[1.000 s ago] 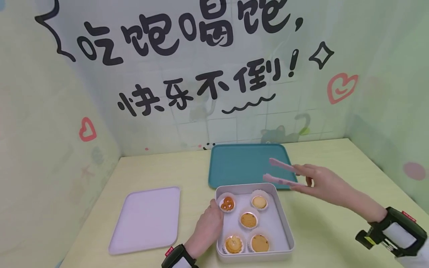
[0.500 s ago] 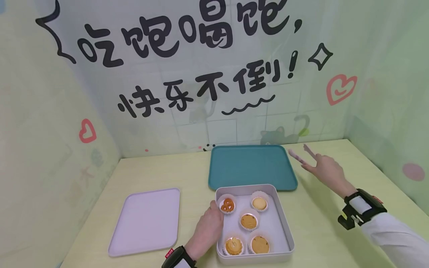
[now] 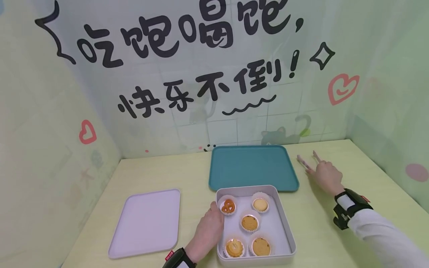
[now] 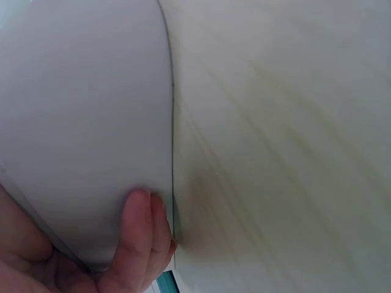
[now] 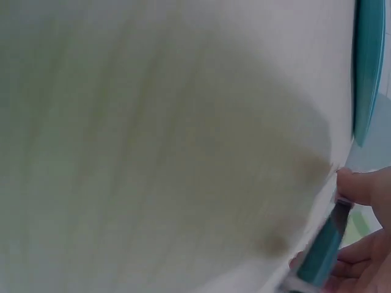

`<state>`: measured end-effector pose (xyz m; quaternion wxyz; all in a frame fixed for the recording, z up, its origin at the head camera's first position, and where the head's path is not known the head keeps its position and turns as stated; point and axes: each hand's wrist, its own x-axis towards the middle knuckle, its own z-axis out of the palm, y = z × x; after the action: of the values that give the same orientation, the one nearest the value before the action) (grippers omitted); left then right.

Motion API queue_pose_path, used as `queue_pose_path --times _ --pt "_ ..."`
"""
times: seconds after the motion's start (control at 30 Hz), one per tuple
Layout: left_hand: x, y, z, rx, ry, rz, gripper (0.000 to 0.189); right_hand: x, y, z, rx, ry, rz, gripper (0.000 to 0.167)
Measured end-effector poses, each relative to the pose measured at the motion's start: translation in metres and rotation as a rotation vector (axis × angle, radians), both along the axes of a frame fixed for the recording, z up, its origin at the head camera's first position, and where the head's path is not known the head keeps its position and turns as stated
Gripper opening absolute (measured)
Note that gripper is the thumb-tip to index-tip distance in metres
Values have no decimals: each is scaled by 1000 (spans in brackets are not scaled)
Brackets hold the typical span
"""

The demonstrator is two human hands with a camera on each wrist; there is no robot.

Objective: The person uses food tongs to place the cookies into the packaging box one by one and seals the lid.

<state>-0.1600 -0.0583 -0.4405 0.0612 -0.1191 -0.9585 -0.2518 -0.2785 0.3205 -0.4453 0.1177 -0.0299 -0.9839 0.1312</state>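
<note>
1. My left hand (image 3: 207,227) pinches the box (image 3: 274,232) wall, likely steadying it; 5 treats (image 3: 249,223) sit inside.
2. My right hand (image 3: 327,178) grips pink tongs (image 3: 303,162), arms spread, on or just above the worktop (image 3: 192,175) beside the teal tray (image 3: 251,167).

The tabletop (image 3: 187,171) is pale yellow with faint grain streaks. Near its far edge, the large tray (image 3: 251,163) is plain teal; toward its left edge, the small tray (image 3: 147,223) is plain lilac. The box (image 3: 278,223) is pale greyish lilac, with white fluted cups (image 3: 249,213), an orange-brown pretzel (image 3: 228,206), a beige cookie (image 3: 260,204), a golden pastry (image 3: 234,248) and two speckled tan cookies (image 3: 261,246). Toward the far right corner, the tongs (image 3: 304,162) look pale pink, though they show small. Wristbands (image 3: 358,198) are black, the sleeve (image 3: 385,230) white. The pale grey-green wall (image 3: 221,130) bears black lettering (image 3: 213,89) and coral-pink hearts (image 3: 342,90).
</note>
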Motion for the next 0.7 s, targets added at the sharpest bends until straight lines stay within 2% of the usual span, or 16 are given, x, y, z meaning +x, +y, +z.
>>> queue_pose_path --times 0.23,0.37,0.47,0.57,0.63,0.7 --pt "0 -1 1 12 -4 -7 15 0 -2 -7 19 26 -34 72" --pt "-1 0 1 10 -23 -11 18 5 -7 -1 7 76 -36 72" --pt "-1 0 1 14 -39 -13 18 14 -17 9 -20 160 60 61" --pt "-1 0 0 23 -36 -8 18 25 -32 20 -108 232 229 45" --pt "-1 0 0 31 -33 -4 17 35 -44 24 -191 226 321 34" --pt "-1 0 0 37 -26 -2 16 46 -57 26 -304 150 369 32"
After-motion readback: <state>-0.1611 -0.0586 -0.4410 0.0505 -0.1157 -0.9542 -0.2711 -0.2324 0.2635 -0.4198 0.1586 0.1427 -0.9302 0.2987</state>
